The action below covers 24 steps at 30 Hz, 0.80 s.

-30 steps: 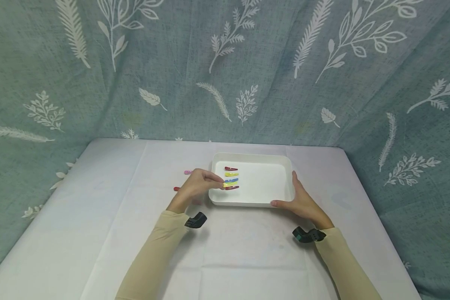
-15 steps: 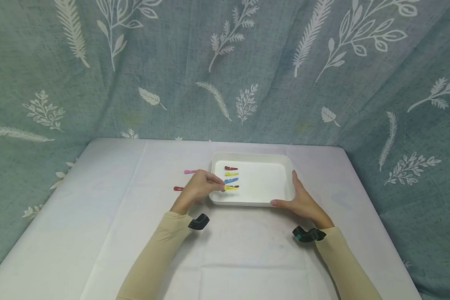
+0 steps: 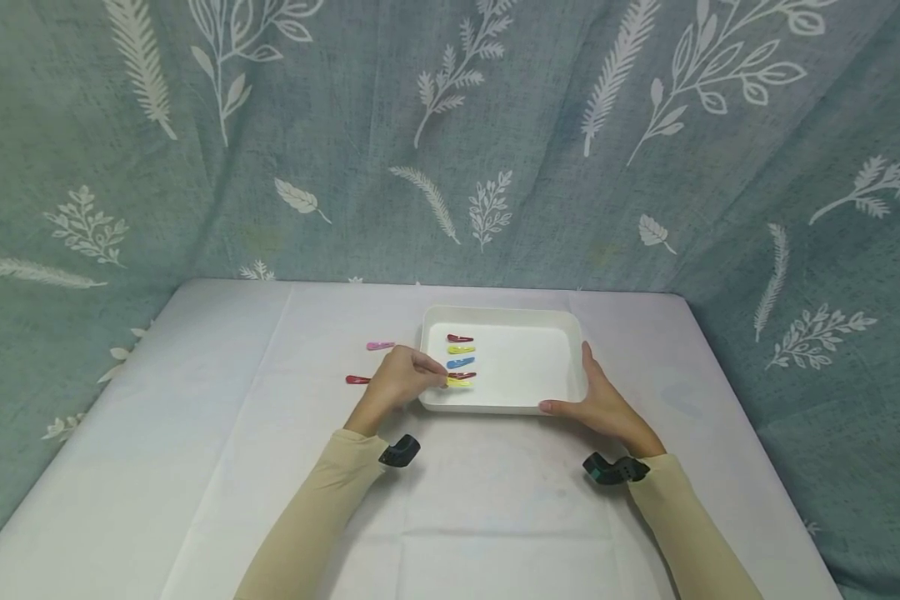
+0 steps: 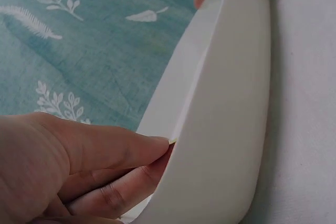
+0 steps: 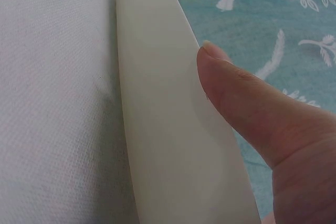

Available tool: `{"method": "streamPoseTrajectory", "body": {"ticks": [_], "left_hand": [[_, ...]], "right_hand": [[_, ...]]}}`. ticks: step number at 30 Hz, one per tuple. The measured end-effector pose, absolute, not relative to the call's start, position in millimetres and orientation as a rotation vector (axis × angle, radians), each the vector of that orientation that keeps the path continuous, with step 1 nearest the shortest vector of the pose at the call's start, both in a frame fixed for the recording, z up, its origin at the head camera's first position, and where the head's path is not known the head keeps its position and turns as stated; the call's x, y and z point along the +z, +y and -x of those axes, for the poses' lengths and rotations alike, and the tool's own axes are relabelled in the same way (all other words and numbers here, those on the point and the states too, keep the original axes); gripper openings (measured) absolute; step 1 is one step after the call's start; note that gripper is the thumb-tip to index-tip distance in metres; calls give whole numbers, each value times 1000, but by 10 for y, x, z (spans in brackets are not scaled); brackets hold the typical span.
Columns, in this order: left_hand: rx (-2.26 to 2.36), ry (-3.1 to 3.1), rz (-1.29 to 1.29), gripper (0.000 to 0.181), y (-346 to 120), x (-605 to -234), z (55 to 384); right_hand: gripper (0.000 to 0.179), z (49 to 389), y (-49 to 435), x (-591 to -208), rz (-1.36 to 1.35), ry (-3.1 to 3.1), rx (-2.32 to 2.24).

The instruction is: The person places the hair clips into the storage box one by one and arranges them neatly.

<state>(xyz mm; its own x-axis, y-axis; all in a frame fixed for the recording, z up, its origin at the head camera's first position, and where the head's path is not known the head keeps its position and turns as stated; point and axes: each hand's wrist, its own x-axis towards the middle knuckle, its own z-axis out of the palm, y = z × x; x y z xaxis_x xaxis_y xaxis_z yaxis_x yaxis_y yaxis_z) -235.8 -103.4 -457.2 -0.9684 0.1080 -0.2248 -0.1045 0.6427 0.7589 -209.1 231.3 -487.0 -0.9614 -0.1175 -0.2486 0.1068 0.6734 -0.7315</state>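
My left hand (image 3: 402, 379) reaches over the left rim of a white tray (image 3: 528, 362) and pinches a yellow snap hair clip (image 3: 461, 383) between thumb and fingers. In the left wrist view only a sliver of that clip (image 4: 172, 141) shows at the fingertips. Just behind it lies a dark red hair clip (image 3: 465, 375), partly covered. Further back in the same column are a blue clip (image 3: 461, 362), a yellow clip (image 3: 462, 350) and another dark red clip (image 3: 460, 338). My right hand (image 3: 607, 408) holds the tray's near right corner, thumb on the front wall.
Left of the tray, a pink hair clip (image 3: 379, 346) and a red hair clip (image 3: 357, 380) lie on the white tablecloth (image 3: 495, 500). A green leaf-patterned curtain (image 3: 547, 208) hangs behind the table and along its sides.
My left hand has moved slightly toward the front of the tray with the yellow hair clip, from beside the blue clip to just in front of the dark red one. My right hand stays put.
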Motion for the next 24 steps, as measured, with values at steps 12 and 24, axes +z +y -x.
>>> {"method": "streamPoseTrajectory", "body": {"ticks": [12, 24], "left_hand": [[1058, 2778, -9, 10, -944, -4605, 2307], [915, 2837, 40, 5, -861, -4613, 2266]], "right_hand": [[142, 2092, 2306, -4858, 3, 2609, -1169], [143, 2086, 2307, -4855, 1, 2602, -1172]]}}
